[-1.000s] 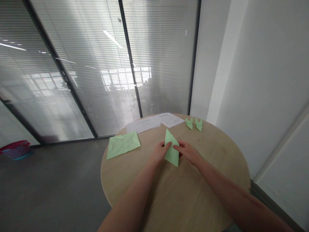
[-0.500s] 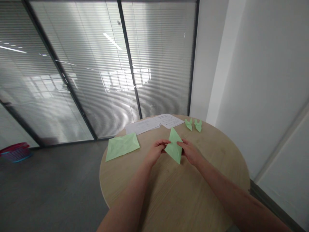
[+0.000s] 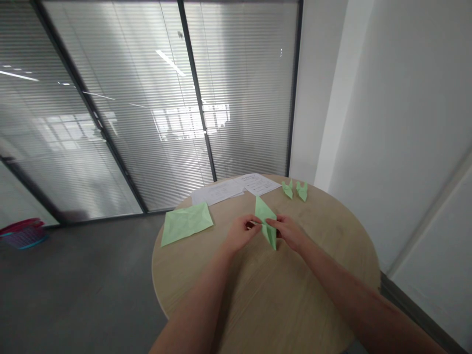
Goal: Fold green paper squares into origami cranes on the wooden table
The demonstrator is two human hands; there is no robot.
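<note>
Between my two hands, just above the round table, is a folded piece of light green paper [image 3: 264,210] with a pointed top and a pointed bottom. My left hand [image 3: 241,231] pinches its left edge near the middle, thumb and forefinger pressed together. On the other side my right hand [image 3: 289,230] grips the right part, thumb in front and the other fingers behind, partly hidden. The lower half of the paper shows a fold standing away from the rest.
Creased green paper [image 3: 187,222] lies at the table's left. Printed white sheets [image 3: 221,191] overlap at the back. Two small folded green paper figures [image 3: 301,191] stand at the back right. The wooden table [image 3: 273,305] adjoins a glass partition; a basket [image 3: 22,233] sits on the floor.
The left corner of the green paper has been folded inward, making its shape narrower. My left hand has moved slightly right, its fingertips now at the paper's middle.
</note>
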